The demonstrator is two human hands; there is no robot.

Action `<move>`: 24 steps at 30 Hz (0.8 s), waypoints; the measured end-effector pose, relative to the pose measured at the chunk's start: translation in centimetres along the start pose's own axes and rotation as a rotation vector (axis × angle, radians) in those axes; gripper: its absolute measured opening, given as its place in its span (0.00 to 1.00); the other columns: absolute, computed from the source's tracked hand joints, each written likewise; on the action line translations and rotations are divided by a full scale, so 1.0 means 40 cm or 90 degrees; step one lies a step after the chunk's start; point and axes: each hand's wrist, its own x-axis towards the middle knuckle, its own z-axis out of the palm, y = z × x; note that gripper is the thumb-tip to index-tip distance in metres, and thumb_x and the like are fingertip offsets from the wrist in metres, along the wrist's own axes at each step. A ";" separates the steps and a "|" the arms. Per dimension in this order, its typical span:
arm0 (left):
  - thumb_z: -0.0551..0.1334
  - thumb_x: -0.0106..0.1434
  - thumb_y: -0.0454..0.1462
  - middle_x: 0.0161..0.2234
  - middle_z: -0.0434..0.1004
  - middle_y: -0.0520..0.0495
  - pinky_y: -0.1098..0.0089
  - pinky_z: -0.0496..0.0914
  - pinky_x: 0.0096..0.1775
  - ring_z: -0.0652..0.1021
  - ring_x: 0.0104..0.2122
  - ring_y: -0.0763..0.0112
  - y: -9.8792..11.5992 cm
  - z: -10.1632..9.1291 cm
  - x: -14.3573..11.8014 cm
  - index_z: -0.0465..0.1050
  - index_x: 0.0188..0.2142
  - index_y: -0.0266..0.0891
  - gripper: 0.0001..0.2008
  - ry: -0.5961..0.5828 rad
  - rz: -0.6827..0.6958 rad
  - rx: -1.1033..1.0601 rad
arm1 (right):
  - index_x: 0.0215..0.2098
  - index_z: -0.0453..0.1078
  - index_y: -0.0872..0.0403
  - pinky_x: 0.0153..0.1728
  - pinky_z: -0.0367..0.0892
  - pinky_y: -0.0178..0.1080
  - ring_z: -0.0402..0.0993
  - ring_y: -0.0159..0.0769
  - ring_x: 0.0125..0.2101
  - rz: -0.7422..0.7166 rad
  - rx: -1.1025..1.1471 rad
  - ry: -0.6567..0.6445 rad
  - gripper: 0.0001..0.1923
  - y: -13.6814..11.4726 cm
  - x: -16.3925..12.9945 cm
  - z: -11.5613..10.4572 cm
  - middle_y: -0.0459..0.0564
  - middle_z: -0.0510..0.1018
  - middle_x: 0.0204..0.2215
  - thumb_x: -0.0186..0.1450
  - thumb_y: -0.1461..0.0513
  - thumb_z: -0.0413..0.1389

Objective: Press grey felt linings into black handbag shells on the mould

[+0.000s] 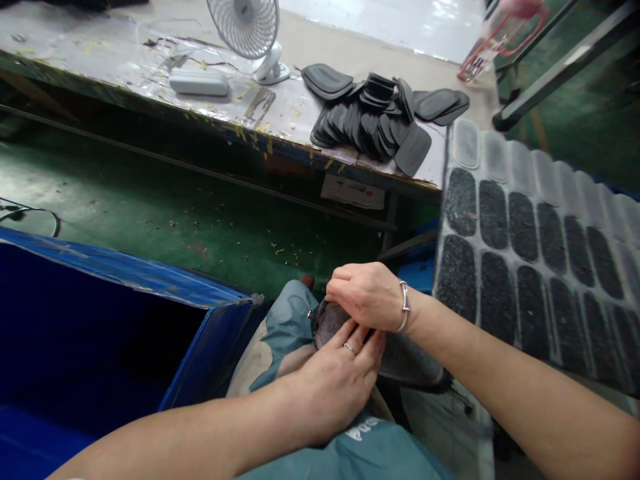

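A dark grey, shoe-shaped piece (413, 361) with a black rim lies across the lap, partly covered by both hands. A small shiny bit shows at its left end. My left hand (340, 380), with a ring on one finger, rests on the piece; its fingers are stretched out and lie flat, their tips partly under the other hand. Over the far edge of the piece, my right hand (367, 293) is closed, with fingers curled on that edge. A silver bracelet circles its wrist. The underside of the piece and both thumbs are hidden.
A worktable (295, 127) across the front bears a pile of black pads (370, 120), a white fan (250, 27), a pale box (199, 83) and a pink-lidded bottle (500, 40). At right stands a panel of dark oval pads (495, 213); at left, a blue bin (200, 300).
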 end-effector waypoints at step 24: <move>0.54 0.65 0.38 0.59 0.65 0.37 0.56 0.64 0.58 0.64 0.61 0.57 -0.070 -0.057 0.018 0.65 0.57 0.33 0.22 -0.032 0.011 -0.201 | 0.42 0.73 0.56 0.40 0.68 0.35 0.71 0.33 0.37 0.228 0.204 0.279 0.10 -0.112 -0.308 -0.064 0.52 0.76 0.35 0.67 0.61 0.52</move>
